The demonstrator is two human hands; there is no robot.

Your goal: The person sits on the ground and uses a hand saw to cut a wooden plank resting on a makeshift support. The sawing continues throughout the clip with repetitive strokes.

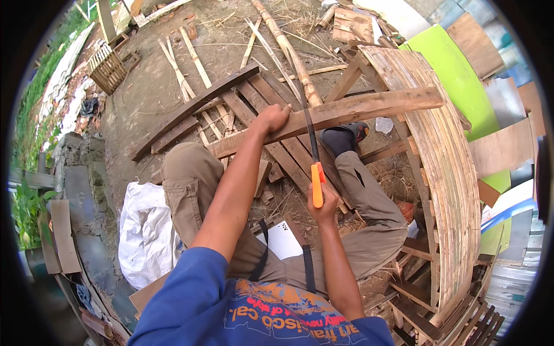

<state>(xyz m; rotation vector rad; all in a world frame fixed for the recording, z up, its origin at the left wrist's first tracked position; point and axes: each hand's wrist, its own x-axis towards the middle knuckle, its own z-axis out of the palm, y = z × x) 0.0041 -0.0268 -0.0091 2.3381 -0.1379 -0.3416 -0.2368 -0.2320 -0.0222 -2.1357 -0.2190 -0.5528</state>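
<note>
A long wooden beam (369, 108) lies across in front of me, its right end over the edge of a slatted bamboo bench. My left hand (273, 120) is closed over the beam's top, left of the saw. In my right hand (324, 203) is the orange handle of a handsaw (317, 176). Its dark, narrow blade points away from me and crosses the beam a little right of my left hand. From this angle I cannot tell how deep the blade sits in the wood. The beam's left end reaches my left knee.
The bamboo bench (430, 144) stands on my right, with a lime-green panel (456, 75) behind it. Dark planks (196, 109) lie beyond the beam. A bamboo pole (285, 46) and split strips lie farther out. On my left are a white sack (147, 230) and a concrete block wall (81, 190).
</note>
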